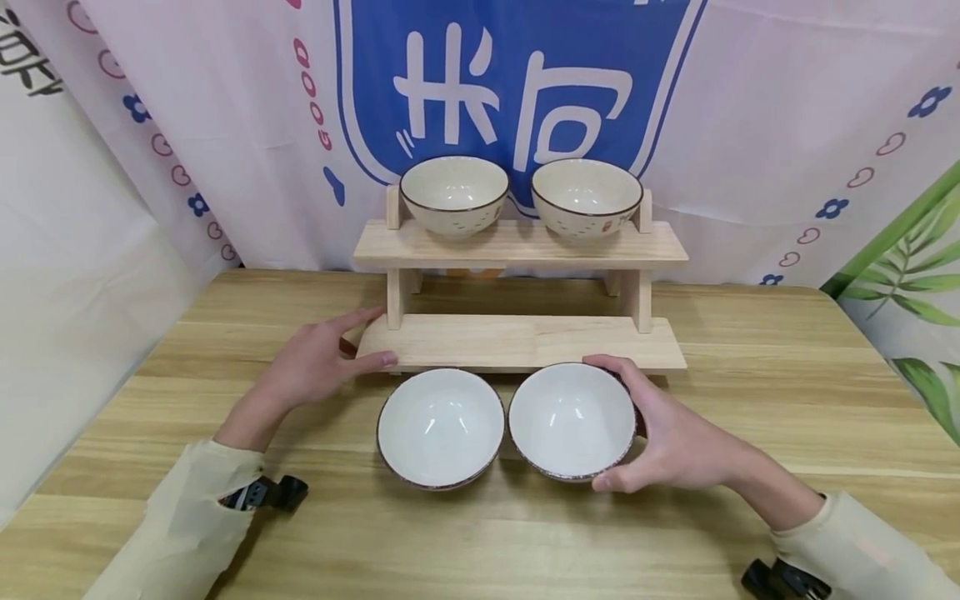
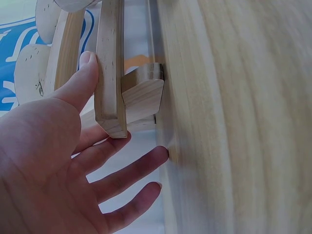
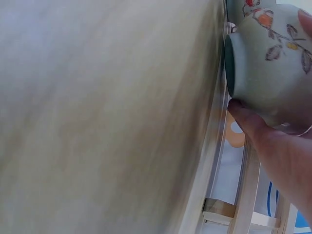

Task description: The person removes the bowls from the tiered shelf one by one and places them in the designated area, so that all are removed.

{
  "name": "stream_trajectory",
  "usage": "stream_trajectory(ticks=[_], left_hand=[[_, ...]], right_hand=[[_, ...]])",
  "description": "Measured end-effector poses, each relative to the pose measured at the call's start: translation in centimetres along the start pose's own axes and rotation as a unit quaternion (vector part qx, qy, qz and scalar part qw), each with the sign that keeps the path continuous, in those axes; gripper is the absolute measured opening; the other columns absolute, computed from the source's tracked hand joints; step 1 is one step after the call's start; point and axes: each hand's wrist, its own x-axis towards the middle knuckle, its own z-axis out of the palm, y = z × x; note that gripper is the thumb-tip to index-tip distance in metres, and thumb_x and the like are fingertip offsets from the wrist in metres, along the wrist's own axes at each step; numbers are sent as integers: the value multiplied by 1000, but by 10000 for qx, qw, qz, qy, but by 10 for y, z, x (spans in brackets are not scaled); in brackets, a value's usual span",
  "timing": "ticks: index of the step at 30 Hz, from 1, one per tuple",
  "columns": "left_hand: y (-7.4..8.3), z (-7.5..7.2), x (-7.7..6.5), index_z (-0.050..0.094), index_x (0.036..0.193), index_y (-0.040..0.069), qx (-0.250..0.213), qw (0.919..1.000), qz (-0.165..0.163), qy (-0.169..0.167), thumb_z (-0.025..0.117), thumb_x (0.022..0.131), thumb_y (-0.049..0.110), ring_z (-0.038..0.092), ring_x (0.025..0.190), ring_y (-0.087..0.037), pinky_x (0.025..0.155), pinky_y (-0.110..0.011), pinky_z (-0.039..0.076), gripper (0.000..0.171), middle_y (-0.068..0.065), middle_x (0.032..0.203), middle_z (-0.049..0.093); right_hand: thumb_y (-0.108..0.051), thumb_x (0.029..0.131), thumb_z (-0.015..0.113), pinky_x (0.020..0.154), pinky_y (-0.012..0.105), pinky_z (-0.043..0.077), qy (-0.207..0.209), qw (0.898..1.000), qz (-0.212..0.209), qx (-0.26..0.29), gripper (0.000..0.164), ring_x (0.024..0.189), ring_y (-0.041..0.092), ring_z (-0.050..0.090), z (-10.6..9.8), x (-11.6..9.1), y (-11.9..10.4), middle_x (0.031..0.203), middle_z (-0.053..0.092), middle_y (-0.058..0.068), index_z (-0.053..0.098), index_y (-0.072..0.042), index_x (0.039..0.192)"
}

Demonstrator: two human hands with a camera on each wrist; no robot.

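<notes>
Two white bowls with dark rims are side by side in front of a two-tier wooden display rack point(image 1: 517, 342). My right hand point(image 1: 675, 442) holds the right bowl point(image 1: 572, 421), thumb at its near side and fingers around its far right side. Red and orange flowers with leaves decorate that bowl point(image 3: 278, 63) in the right wrist view. The left bowl point(image 1: 441, 427) stands close beside it, untouched. My left hand point(image 1: 315, 358) grips the left end of the rack's lower board point(image 2: 109, 73), thumb on one side and fingertips at the other; its last two fingers are spread off the board.
On the rack's upper shelf stand two cream bowls, one at left point(image 1: 453, 196) and one at right point(image 1: 587, 198). Everything rests on a wood-grain table point(image 1: 480, 542). A printed cloth point(image 1: 750, 125) hangs right behind the rack.
</notes>
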Motion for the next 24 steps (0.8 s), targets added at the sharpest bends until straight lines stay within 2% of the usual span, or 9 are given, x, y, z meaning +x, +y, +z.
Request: stream_trajectory(ticks=[6,14,24], left_hand=[[-2,0,1,41,165,17,29,10000,-16,12,72,96,60,75,102,-31,71,-33,56,86,-27,130,72],[-1,-1,1,39,165,17,28,10000,-51,-39,70,96,63,74,106,-33,73,-35,57,89,-29,135,69],[-2,-1,2,39,165,15,10,10000,-12,-67,70,96,63,74,106,-33,71,-34,57,89,-29,132,70]], right_hand=[[-19,70,100,101,31,57,-71,10000,-46,-38,118,134,40,55,-1,1,1,155,45,15,25,-14,161],[-31,67,102,106,33,53,-74,9981,15,-611,118,135,30,56,-2,1,1,153,50,5,28,-20,159],[-36,69,102,108,39,50,-156,9971,116,-734,121,137,29,55,-4,0,-1,154,50,4,26,-21,161]])
